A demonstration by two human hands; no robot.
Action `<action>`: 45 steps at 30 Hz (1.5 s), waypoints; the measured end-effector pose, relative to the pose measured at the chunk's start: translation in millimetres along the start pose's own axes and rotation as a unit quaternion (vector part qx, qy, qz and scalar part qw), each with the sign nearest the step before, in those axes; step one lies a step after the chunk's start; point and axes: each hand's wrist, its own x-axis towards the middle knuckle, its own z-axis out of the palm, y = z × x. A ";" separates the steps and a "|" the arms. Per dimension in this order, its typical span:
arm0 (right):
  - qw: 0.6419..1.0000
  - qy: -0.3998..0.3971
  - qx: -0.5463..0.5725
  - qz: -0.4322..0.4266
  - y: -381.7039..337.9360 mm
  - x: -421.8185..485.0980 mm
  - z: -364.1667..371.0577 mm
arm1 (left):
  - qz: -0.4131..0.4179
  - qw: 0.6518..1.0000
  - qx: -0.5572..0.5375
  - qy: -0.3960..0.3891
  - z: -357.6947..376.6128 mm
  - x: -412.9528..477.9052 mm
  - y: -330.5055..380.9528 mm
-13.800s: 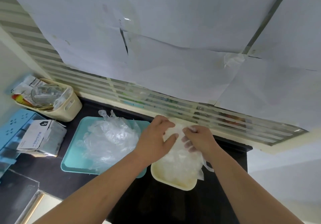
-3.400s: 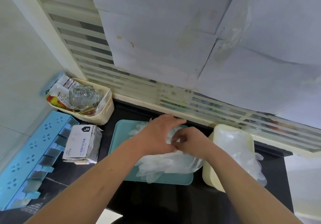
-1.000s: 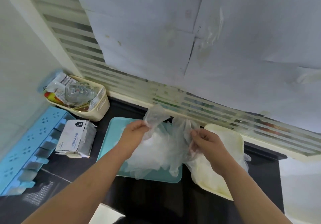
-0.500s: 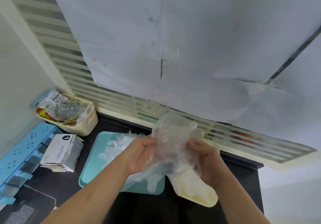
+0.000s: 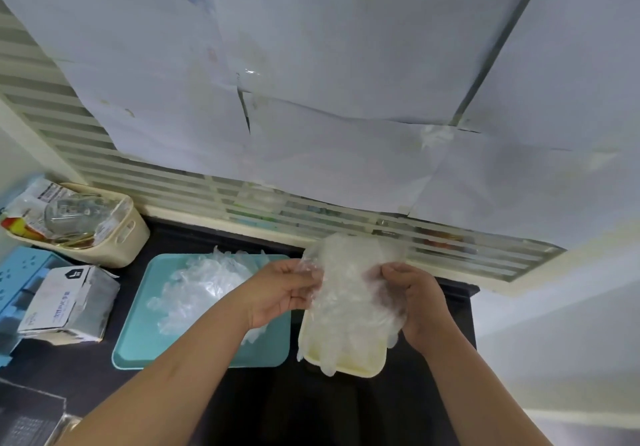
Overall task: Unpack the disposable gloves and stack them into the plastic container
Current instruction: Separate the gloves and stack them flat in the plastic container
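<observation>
left hand (image 5: 281,292) and right hand (image 5: 415,302) level, each grip on gloves (image 5: 349,272)

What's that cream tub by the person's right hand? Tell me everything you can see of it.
The plastic container is a cream rectangular tub with rounded corners, standing flat on the dark counter, just right of the teal tray. Clear disposable gloves fill it; some glove tips spill over its near rim. The left hand and right hand pinch a bunch of those gloves over its far end, hiding it.

I see crinkly clear plastic-film gloves (image 5: 349,293), smooth cream plastic container (image 5: 350,371), matt teal plastic tray (image 5: 138,345), smooth black countertop (image 5: 311,411), creased paper sheets (image 5: 346,65)
</observation>
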 end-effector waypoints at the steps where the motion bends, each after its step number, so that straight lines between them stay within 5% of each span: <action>1: 1.000 0.028 -0.004 -0.006 1.1 2.2 -2.6 | -0.004 1.000 -0.007 0.014 0.3 -0.3 -1.0; 5: 0.996 0.091 0.012 -0.008 4.9 10.9 -9.7 | -0.028 0.992 -0.037 0.121 -18.7 -0.5 -17.2; 9: 0.998 0.053 0.024 0.000 4.2 11.8 -12.9 | 0.000 0.975 -0.057 0.214 -29.5 -1.3 -25.5; 18: 0.979 -0.178 0.090 0.049 -3.4 7.8 -18.8 | -0.009 0.998 0.065 -0.023 31.6 8.8 1.5; 23: 0.979 -0.151 0.113 0.073 1.0 15.4 -32.5 | -0.023 0.994 -0.005 -0.109 24.5 8.8 8.6; 31: 0.995 -0.070 0.069 0.033 8.4 13.7 -41.0 | 0.071 0.995 -0.065 -0.007 17.5 -6.5 21.6; 38: 0.980 -0.191 0.023 0.043 1.3 13.5 -31.0 | 0.117 0.993 -0.008 0.012 28.1 -10.0 18.4; 45: 0.985 -0.168 0.012 0.024 0.2 14.6 -20.7 | 0.109 0.993 -0.021 0.033 20.9 -18.5 15.9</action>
